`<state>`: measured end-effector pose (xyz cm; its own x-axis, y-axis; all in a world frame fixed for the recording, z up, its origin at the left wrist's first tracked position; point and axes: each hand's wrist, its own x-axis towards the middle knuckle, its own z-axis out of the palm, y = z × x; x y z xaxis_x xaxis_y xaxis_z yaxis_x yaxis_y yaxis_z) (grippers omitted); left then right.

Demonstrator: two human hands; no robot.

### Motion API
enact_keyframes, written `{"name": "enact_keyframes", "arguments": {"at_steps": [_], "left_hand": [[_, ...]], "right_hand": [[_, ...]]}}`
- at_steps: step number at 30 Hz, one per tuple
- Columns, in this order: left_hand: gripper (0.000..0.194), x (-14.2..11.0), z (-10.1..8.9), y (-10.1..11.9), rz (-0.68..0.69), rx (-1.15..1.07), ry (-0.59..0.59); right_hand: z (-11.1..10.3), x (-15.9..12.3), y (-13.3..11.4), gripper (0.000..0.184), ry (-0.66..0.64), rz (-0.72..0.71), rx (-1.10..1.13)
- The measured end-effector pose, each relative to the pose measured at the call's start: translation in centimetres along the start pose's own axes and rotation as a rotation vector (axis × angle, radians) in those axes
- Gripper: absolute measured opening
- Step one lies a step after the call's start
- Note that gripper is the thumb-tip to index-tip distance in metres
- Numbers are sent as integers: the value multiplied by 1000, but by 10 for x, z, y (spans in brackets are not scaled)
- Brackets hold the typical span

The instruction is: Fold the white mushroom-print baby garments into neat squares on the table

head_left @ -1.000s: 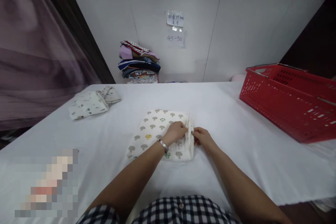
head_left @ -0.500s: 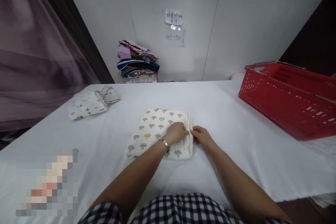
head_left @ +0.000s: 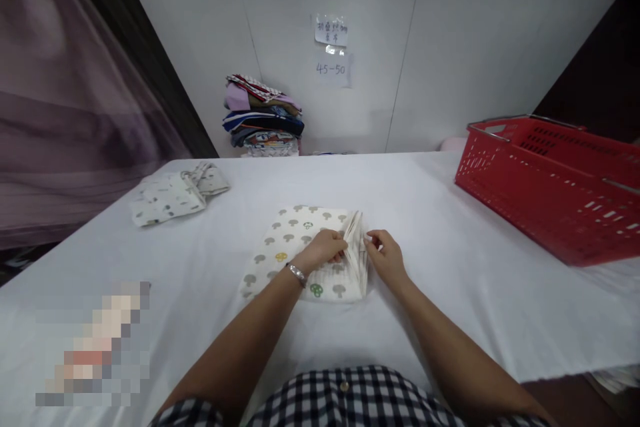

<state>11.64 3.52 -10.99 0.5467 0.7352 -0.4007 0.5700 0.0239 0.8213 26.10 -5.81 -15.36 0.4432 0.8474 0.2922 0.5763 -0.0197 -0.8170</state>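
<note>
A folded white cloth (head_left: 285, 240) printed with mushrooms, most of them grey, lies flat in the middle of the table. Its right edge is a bunch of gathered layers standing slightly raised. My left hand (head_left: 325, 248) rests over the cloth from the left, fingers pinched on those layers. From the other side, my right hand (head_left: 387, 259) has its thumb and forefinger bent against the outer layer at the same edge, pinching it. The fingertips of both hands are partly hidden by cloth and knuckles.
A white tablecloth (head_left: 400, 193) covers the table. A second patterned white cloth (head_left: 167, 197) lies crumpled at back left. On the right stands a red basket (head_left: 530, 207). Behind the table is a stack of folded clothes (head_left: 263, 117). A blurred-out object (head_left: 95, 347) lies front left.
My left hand has shifted a little left, pulling the gathered layers apart so that they fan open. My right hand stays at the cloth's right edge, its fingers slightly higher.
</note>
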Motion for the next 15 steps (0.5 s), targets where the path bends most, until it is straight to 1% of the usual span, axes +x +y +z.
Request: {"name": "enact_keyframes", "arguments": {"at_steps": [2, 4, 7, 10, 13, 15], "left_hand": [[9, 0, 1, 0, -1, 2, 2], [9, 0, 2, 0, 6, 3, -1], [10, 2, 3, -3, 24, 9, 0], [8, 4, 5, -5, 27, 40, 17], [6, 4, 9, -4, 35, 90, 43], [5, 3, 10, -2, 65, 172, 70]], "right_hand": [[0, -1, -3, 20, -91, 17, -98], [1, -2, -4, 20, -182, 90, -163], [4, -2, 0, 18, -225, 154, -161], [8, 0, 2, 14, -251, 165, -58], [10, 1, 2, 17, -221, 216, 154], [10, 2, 1, 19, -202, 268, 296]]}}
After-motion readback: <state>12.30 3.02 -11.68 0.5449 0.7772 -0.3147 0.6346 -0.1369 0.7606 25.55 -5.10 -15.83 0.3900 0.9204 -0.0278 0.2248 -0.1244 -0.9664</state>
